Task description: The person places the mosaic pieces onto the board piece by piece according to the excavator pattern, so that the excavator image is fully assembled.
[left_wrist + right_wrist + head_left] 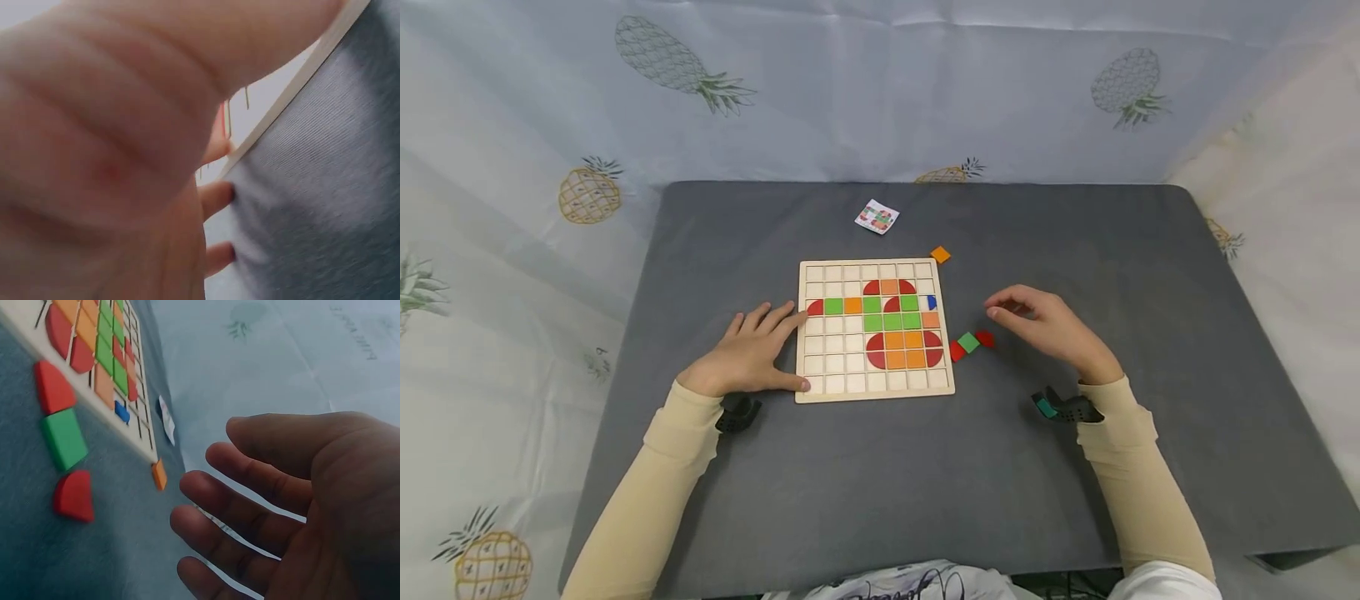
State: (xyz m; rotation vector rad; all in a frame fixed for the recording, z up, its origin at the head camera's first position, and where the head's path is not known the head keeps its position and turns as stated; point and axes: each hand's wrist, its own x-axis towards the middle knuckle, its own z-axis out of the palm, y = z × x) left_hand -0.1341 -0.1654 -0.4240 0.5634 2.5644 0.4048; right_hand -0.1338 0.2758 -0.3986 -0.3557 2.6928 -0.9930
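Note:
A pale wooden grid board (835, 343) lies on the table, with red, green and orange tiles and one small blue piece (122, 412) set in its cells. My left hand (748, 354) rests by the board's left side with fingers spread, thumb and index fingertip at the frame. In the left wrist view, the palm covers most of the board. To the right of the board, my right hand (1045, 325) hovers with loosely bent fingers and holds nothing. Between it and the board lie a red piece (957, 351), a green square (968, 342) and a second red piece (985, 338).
An orange square (940, 254) sits at the board's far right corner. Behind the board lies a small printed card (877, 217) showing a coloured pattern. The grey tabletop (880, 483) ends at a pineapple-print curtain (880, 100) at the back.

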